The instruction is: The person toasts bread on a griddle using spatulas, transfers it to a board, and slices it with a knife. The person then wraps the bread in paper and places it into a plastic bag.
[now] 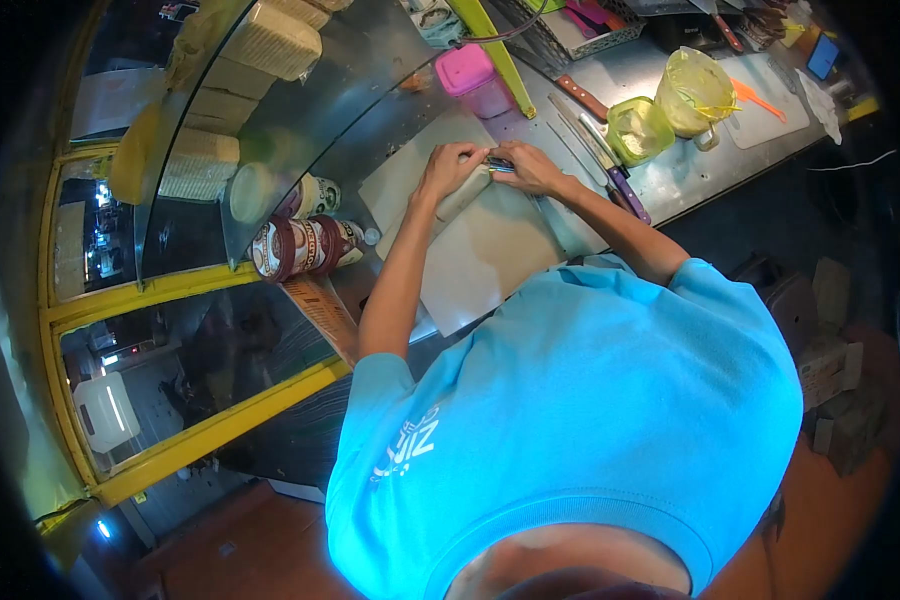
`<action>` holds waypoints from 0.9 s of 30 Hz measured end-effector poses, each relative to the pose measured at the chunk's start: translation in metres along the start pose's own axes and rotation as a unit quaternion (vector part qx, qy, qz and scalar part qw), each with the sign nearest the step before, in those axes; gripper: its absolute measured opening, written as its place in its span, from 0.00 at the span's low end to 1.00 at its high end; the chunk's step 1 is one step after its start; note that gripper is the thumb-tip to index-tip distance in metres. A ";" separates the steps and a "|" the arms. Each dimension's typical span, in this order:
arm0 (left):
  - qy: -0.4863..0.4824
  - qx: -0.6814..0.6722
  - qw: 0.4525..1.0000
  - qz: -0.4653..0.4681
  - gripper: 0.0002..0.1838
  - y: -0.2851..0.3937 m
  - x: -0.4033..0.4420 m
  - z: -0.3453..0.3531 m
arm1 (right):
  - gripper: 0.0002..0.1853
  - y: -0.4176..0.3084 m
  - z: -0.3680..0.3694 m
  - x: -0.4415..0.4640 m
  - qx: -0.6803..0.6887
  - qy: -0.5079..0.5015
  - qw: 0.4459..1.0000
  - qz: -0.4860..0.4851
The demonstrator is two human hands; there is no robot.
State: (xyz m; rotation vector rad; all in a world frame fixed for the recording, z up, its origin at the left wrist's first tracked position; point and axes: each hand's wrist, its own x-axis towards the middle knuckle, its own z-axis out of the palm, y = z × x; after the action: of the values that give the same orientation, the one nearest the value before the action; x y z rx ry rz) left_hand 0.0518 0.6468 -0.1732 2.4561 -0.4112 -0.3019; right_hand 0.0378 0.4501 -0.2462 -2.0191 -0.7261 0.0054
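Note:
Both hands meet over the counter at the far end of a pale rolled-up bundle, which looks like a paper wrap. My left hand is closed, its fingertips pinched at the bundle's upper end. My right hand is also closed, with its fingers around a small shiny, dark item touching that end; its kind is too small to tell. Beneath the bundle lie flat pale sheets, reaching toward the blue shirt. The fingertips partly hide the spot where the hands come together.
Right of the hands lie several knives, a green container and a yellowish pitcher. A pink tub stands beyond. Left are labelled jars and a glass panel with stacked white containers behind it. A white cutting board holds an orange utensil.

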 end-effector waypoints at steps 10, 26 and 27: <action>0.000 0.000 1.000 0.008 0.16 0.000 -0.001 0.001 | 0.22 -0.004 0.022 0.005 0.101 0.074 0.985 0.120; 0.231 -0.038 0.971 0.048 0.12 0.006 -0.054 -0.006 | 0.25 0.013 -0.031 0.003 -0.065 -0.046 0.993 0.085; 0.261 -0.084 0.961 0.017 0.13 0.009 -0.072 -0.008 | 0.25 0.015 -0.036 0.007 -0.066 -0.046 0.993 0.085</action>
State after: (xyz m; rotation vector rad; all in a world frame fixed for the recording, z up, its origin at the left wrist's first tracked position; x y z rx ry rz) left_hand -0.0148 0.6702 -0.1528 2.2442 -0.1877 0.3141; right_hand 0.0612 0.4197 -0.2361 -2.2144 -0.6240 0.1531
